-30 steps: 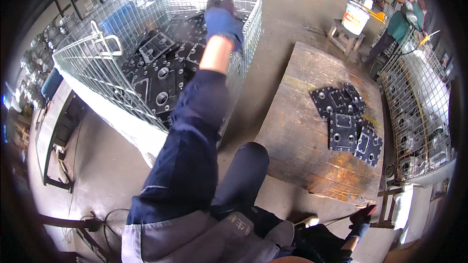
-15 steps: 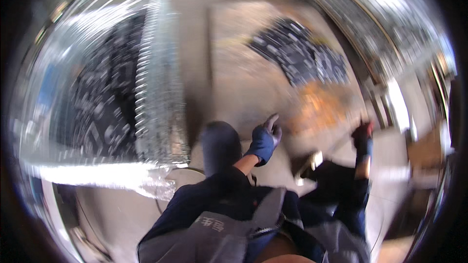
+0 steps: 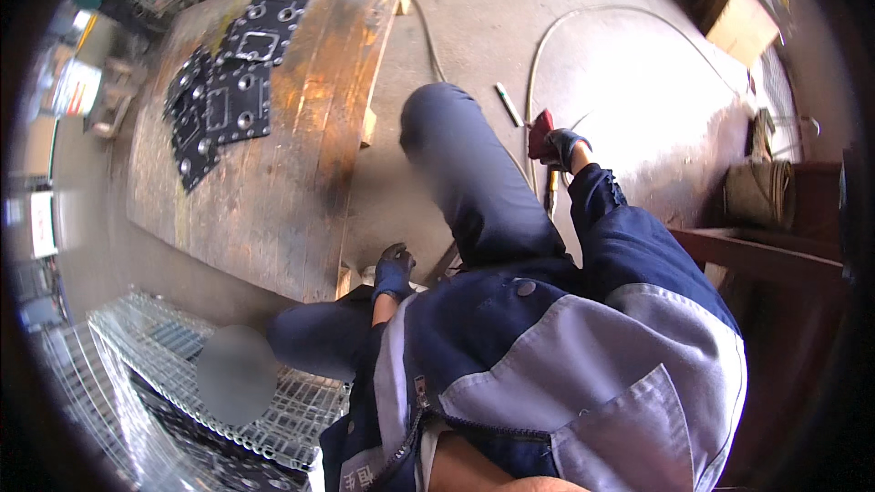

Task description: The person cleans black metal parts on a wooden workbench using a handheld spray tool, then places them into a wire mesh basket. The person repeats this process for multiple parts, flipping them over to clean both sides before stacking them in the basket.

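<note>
My right hand (image 3: 567, 148), in a dark glove, is closed on a red cloth-like piece (image 3: 540, 135) above the floor, just right of my knee. My left hand (image 3: 394, 271) wears a dark blue glove and hangs low beside the near corner of a wooden platform (image 3: 264, 210). Its fingers are loosely bent and apart, with nothing seen in them. Several black metal plates (image 3: 239, 100) with round holes and rectangular outlines lie overlapping on the platform's far left part, away from both hands.
A wire mesh cage (image 3: 173, 346) at lower left holds more black plates (image 3: 182, 428). A hose (image 3: 538, 46) curls over the floor near a white pen-like stick (image 3: 508, 105). Right stand a cardboard box (image 3: 743, 25), a beige bundle (image 3: 761, 193) and a red-brown beam (image 3: 766, 251).
My view has swung right, so the platform and its plates now sit further left and the cage at lower left. The right hand still has the red piece; the left hand has dropped toward my lap.
</note>
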Demonstrator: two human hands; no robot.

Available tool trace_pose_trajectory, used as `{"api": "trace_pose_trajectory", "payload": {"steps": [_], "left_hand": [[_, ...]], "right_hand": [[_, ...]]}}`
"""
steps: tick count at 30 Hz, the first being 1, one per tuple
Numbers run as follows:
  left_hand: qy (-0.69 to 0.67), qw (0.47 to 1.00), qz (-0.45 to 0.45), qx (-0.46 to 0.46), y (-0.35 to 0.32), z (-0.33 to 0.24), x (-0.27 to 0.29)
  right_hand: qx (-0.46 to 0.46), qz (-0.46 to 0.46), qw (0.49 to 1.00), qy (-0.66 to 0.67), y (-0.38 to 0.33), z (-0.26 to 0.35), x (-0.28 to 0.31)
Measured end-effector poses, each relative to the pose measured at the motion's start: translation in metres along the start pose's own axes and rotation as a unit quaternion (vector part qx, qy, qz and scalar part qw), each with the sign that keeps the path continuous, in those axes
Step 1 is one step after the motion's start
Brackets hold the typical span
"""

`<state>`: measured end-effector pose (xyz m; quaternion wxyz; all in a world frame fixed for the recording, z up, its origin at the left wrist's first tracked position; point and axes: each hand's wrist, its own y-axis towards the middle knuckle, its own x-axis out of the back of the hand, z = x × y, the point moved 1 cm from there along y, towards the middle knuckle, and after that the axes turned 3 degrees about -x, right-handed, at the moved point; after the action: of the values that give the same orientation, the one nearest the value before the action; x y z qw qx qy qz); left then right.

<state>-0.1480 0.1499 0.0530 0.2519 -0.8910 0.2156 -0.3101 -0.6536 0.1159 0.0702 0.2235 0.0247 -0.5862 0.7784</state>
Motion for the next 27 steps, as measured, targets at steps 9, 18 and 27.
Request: {"api": "trace_pose_trajectory", "payload": {"steps": [9, 18, 27], "left_hand": [[0.198, 0.958, -0.007, -0.208, 0.020, 0.064, -0.009], [0.173, 0.980, 0.087, -0.043, -0.010, 0.063, -0.003], [0.136, 0.988, 0.056, 0.035, -0.018, 0.033, 0.001]], "right_hand": [[-0.107, 0.020, 0.942, 0.317, 0.040, -0.021, 0.055], [0.155, -0.247, 0.902, -0.319, 0.099, 0.071, -0.032], [0.029, -0.258, 0.874, -0.411, 0.166, 0.072, -0.082]]}}
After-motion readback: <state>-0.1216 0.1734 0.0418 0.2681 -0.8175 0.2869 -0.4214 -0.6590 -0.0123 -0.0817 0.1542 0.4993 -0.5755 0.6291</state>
